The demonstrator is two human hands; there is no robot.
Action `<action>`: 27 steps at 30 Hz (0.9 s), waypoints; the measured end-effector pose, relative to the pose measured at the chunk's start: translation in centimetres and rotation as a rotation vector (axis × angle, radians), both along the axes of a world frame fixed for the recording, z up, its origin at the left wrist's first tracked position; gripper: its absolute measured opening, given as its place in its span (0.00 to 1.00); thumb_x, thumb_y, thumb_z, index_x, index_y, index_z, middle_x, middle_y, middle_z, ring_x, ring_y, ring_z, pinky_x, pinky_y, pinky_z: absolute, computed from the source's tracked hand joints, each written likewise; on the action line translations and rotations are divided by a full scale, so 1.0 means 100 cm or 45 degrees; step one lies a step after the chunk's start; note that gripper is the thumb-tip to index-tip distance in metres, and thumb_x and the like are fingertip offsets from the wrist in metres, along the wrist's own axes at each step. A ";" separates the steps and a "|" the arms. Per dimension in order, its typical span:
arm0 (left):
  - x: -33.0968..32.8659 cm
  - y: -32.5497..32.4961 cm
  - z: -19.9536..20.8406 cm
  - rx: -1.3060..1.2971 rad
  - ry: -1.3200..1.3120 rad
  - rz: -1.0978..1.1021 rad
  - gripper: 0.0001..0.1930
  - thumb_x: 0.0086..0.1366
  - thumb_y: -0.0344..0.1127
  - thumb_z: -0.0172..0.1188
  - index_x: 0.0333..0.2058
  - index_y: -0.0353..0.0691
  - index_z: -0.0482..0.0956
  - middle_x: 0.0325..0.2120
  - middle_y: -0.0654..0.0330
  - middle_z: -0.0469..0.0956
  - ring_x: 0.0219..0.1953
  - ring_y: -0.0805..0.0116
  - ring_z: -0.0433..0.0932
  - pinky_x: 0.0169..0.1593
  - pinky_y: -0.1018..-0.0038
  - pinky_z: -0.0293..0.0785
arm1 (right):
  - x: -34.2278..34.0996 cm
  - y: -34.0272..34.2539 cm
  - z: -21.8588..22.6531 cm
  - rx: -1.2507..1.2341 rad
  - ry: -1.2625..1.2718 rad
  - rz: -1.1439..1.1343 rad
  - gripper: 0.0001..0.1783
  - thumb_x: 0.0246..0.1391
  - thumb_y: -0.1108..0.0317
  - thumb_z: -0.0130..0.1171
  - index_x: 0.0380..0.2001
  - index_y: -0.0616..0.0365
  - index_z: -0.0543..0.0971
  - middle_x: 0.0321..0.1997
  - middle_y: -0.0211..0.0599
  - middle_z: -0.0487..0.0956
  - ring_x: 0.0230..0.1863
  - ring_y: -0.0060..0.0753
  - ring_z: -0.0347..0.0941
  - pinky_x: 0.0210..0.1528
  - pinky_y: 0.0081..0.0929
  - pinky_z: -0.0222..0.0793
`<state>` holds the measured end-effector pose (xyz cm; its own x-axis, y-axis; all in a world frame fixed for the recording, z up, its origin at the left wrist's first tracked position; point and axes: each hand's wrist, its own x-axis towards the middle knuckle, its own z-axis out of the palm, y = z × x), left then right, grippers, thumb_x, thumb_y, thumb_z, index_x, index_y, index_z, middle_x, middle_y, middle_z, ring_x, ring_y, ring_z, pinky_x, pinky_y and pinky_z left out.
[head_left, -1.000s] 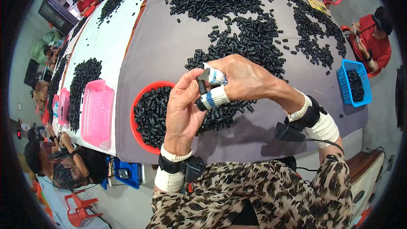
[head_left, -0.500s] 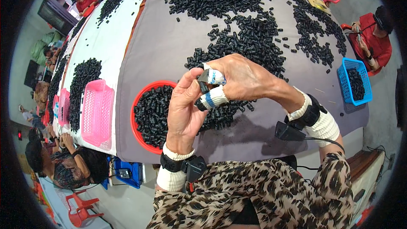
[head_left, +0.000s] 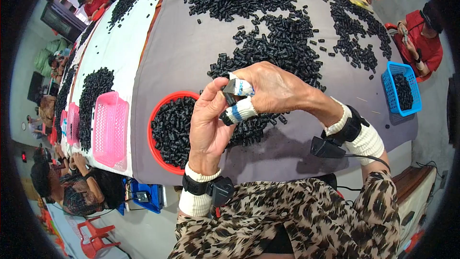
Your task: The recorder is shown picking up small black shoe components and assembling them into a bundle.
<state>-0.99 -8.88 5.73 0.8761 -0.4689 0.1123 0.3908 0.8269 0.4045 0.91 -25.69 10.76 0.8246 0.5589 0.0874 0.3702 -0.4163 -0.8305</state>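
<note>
In front of my chest both hands meet over a small black cylindrical piece [head_left: 229, 98]. My left hand [head_left: 207, 120] pinches it between thumb and fingertips, palm turned up. My right hand [head_left: 278, 88] is closed at the other side, its thumb and forefinger bent toward the piece. White wrapping [head_left: 243, 111] with a blue band and a blackened tip covers the right thumb. A second white wrapping with blue print and a dark grey wedge-shaped end sits at the forefinger. Whether that end is a blade or stained wrapping, I cannot tell.
A red round tray [head_left: 150, 136] full of black pieces stands beside my left hand. Loose black pieces [head_left: 280, 43] are heaped beyond my hands. Pink baskets [head_left: 111, 129] stand left, a blue basket [head_left: 401, 88] right. People sit around the table [head_left: 165, 69].
The hands keep almost the same pose around the black piece. The surroundings shift only slightly in the picture.
</note>
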 end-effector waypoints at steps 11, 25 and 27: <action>0.000 -0.002 -0.003 -0.049 0.045 -0.034 0.14 0.60 0.25 0.51 0.45 0.33 0.68 0.41 0.48 0.73 0.45 0.56 0.73 0.49 0.61 0.73 | -0.002 -0.003 -0.004 0.003 -0.035 0.007 0.17 0.37 0.60 0.65 0.21 0.62 0.70 0.18 0.34 0.71 0.20 0.26 0.66 0.23 0.28 0.61; -0.008 0.065 0.001 0.940 -0.059 0.723 0.11 0.59 0.28 0.54 0.41 0.32 0.73 0.32 0.59 0.75 0.31 0.73 0.73 0.38 0.77 0.70 | 0.002 -0.029 -0.016 0.129 0.196 -0.221 0.15 0.43 0.60 0.63 0.19 0.55 0.69 0.14 0.17 0.62 0.18 0.10 0.55 0.19 0.15 0.51; -0.008 0.095 -0.017 1.416 -0.175 0.983 0.11 0.59 0.28 0.55 0.41 0.32 0.75 0.33 0.61 0.76 0.32 0.77 0.73 0.36 0.82 0.69 | -0.001 -0.038 -0.016 0.102 0.173 -0.298 0.13 0.46 0.58 0.60 0.21 0.54 0.70 0.14 0.18 0.62 0.13 0.10 0.55 0.14 0.14 0.50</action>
